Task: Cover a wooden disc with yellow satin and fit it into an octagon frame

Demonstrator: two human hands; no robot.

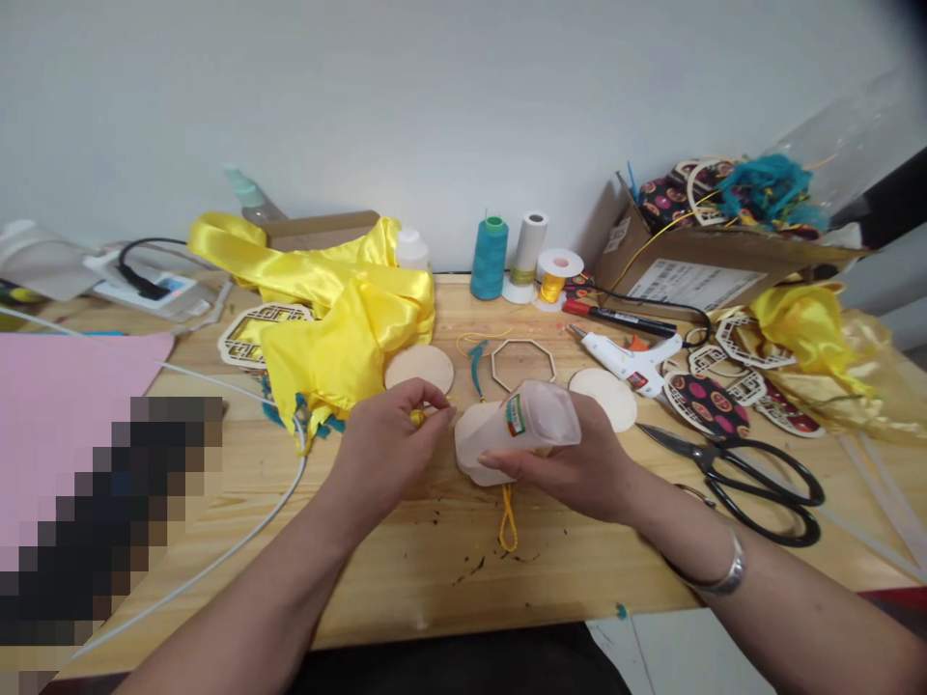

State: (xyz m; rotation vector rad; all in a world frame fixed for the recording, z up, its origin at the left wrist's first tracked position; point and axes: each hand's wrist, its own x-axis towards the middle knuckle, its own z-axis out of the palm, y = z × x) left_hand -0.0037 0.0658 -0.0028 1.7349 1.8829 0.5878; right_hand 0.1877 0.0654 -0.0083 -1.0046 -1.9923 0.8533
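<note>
My right hand (575, 465) grips a translucent white squeeze bottle (532, 422) lying sideways, its tip pointing left toward my left hand. My left hand (391, 439) pinches a small yellow bead or knot (418, 417) between thumb and fingers. A yellow cord loop (508, 526) hangs out below the bottle onto the wooden table (449, 569). A teal feather (476, 365) on a yellow thread lies just beyond my hands. A round wooden disc (418, 367) sits behind my left hand, another disc (606, 394) behind my right.
Yellow satin cloth (340, 309) is heaped at back left over a carved wooden frame (250, 333). Thread spools (490, 259), a white glue gun (630, 357), black scissors (753, 473), an octagonal wooden ring (522, 362) and a cardboard box (710, 261) stand at back and right. A white cable (238, 541) crosses left.
</note>
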